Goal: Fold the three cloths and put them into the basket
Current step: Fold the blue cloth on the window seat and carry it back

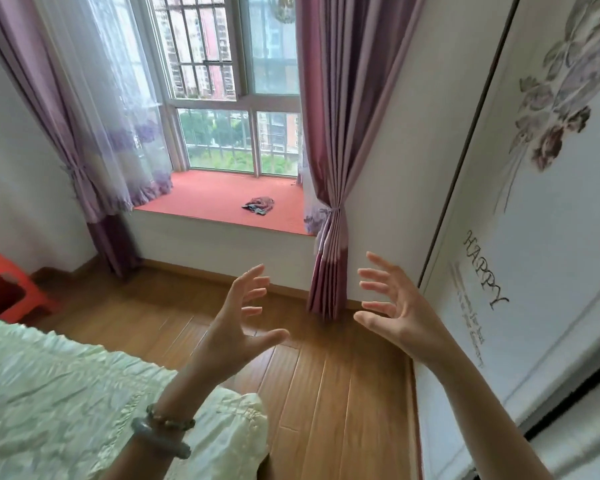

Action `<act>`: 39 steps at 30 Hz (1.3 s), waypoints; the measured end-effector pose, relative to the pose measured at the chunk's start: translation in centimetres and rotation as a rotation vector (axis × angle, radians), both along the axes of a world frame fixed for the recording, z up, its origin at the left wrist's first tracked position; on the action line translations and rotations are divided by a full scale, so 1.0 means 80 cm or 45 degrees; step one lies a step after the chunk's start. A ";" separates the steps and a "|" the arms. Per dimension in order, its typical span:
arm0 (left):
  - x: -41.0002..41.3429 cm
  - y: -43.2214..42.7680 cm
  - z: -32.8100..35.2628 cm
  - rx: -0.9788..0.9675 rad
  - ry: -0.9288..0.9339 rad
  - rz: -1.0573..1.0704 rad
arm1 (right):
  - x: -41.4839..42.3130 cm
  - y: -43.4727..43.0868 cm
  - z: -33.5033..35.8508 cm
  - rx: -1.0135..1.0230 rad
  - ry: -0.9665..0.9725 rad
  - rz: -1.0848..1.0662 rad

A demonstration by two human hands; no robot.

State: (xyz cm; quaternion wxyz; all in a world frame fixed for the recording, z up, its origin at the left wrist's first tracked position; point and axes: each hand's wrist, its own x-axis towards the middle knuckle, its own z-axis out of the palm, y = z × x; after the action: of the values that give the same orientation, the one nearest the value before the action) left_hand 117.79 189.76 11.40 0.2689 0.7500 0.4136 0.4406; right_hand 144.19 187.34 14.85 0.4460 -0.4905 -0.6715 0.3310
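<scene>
On red sill, crumpled cloth [259,205], both hands empty, spread.

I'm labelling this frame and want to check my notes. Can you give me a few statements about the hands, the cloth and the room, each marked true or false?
1. The left hand and the right hand are both empty, with fingers spread. True.
2. The left hand holds the crumpled cloth. False: it lies on the red window ledge, apart from both hands.
3. A basket stands on the ledge beside the cloth. False: no basket is in view.
4. The left wrist wears bracelets. True.
5. A red stool stands at the left edge. True.
</scene>
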 end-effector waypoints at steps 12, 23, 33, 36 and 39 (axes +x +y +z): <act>0.027 0.262 0.004 -0.057 -0.007 0.244 | 0.017 0.333 0.007 -0.018 -0.031 0.300; -0.032 0.537 -0.017 -0.061 -0.048 0.305 | -0.044 0.623 -0.018 -0.010 -0.057 0.428; -0.096 0.763 -0.024 -0.128 -0.064 0.330 | -0.119 0.858 -0.022 -0.055 -0.065 0.461; -0.120 0.824 -0.033 -0.149 -0.060 0.348 | -0.144 0.926 -0.029 -0.061 -0.070 0.475; -0.146 0.894 -0.040 -0.165 -0.047 0.367 | -0.169 1.000 -0.037 -0.053 -0.047 0.465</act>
State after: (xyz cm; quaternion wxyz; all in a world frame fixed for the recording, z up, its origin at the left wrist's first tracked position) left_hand 106.11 261.28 8.20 0.2584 0.6557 0.5394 0.4608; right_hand 130.69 267.37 11.85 0.3557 -0.3756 -0.7504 0.4113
